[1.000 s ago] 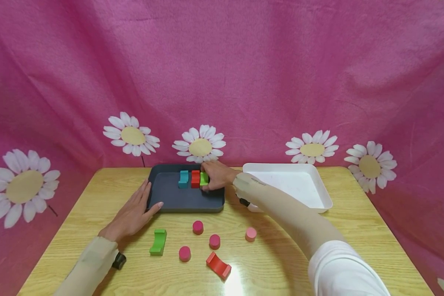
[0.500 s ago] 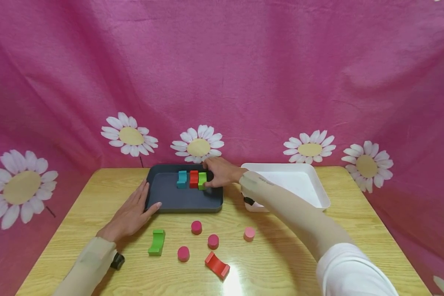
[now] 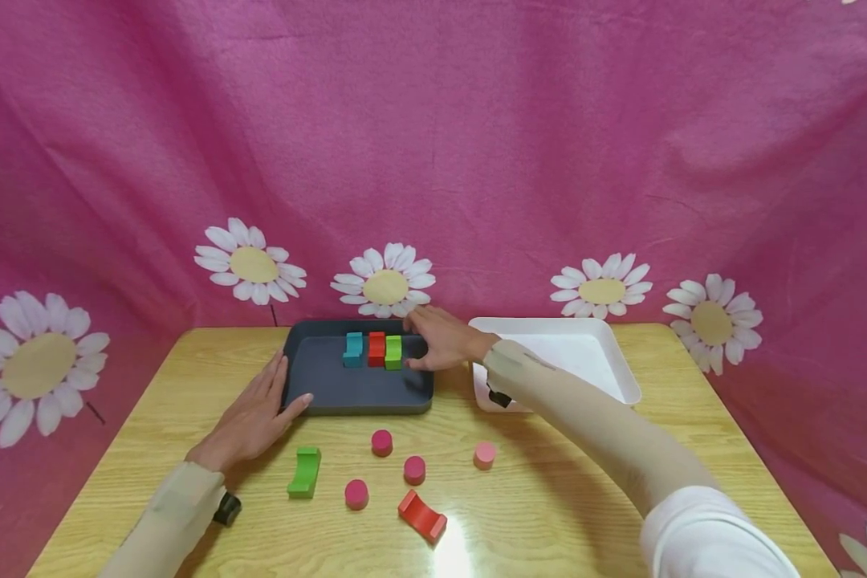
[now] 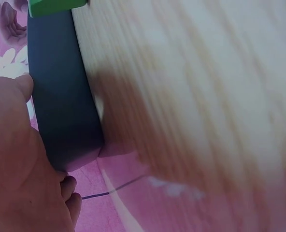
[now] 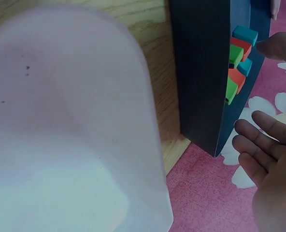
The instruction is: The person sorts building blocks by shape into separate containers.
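My left hand (image 3: 253, 413) rests with extended fingers along the left side of a dark grey tray (image 3: 354, 397). Inside that tray stand three notched arch-shaped blocks in a row: a teal block (image 3: 353, 351), a red block (image 3: 376, 350) and a green block (image 3: 393, 354). Teal sits slightly apart, while red and green stand side by side. Over the tray's right part, my right hand (image 3: 448, 341) has thumb and fingers spread, just right of the green block. The right wrist view shows its fingers (image 5: 256, 140) holding nothing.
On the wooden table in front lie a second green block (image 3: 304, 472), a second red block (image 3: 422, 518), three dark pink cylinders (image 3: 381, 443) and one light pink cylinder (image 3: 485, 455). A white tray (image 3: 624, 373) stands at right, partly behind my right forearm. Flowered pink cloth (image 3: 433, 160) hangs behind.
My right hand has let go of the green block in the dark tray and moved slightly right, its fingers spreading. The left hand stays at the tray's side.
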Demonstrator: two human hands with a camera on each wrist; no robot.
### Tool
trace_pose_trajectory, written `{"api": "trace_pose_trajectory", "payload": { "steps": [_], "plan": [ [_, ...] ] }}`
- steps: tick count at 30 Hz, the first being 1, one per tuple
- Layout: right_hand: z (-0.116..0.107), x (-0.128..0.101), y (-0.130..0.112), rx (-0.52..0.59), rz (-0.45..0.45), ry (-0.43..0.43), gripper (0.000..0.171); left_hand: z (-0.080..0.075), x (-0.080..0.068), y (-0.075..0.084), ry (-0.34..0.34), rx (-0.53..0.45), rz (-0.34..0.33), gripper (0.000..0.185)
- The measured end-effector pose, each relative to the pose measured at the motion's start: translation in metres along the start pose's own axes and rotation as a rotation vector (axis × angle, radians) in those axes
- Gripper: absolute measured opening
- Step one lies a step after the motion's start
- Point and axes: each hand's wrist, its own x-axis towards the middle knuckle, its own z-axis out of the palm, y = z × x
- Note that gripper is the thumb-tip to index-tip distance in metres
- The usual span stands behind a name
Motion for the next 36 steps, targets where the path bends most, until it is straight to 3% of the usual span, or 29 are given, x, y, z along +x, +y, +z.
{"api": "trace_pose_trajectory", "payload": {
  "steps": [8, 14, 19, 28, 36],
  "plan": [
    [-0.003, -0.012, -0.002, 0.038, -0.007, 0.016, 0.063, 0.001, -0.003, -0.004, 0.039, -0.004, 0.01, 0.096],
    [-0.006, -0.02, -0.003, 0.071, 0.027, 0.006, 0.065, -0.005, -0.008, -0.009, 0.008, 0.006, -0.008, 0.097],
    [-0.007, -0.024, -0.007, 0.057, -0.004, 0.033, 0.064, -0.009, -0.009, -0.012, -0.009, 0.016, -0.023, 0.095],
    [-0.015, -0.05, -0.031, 0.058, -0.098, 0.051, 0.063, -0.01, -0.01, -0.016, -0.007, -0.012, -0.014, 0.094],
    [-0.015, -0.079, -0.057, 0.075, -0.102, 0.018, 0.064, -0.012, -0.012, -0.015, -0.002, -0.026, -0.01, 0.095]
  ]
}}
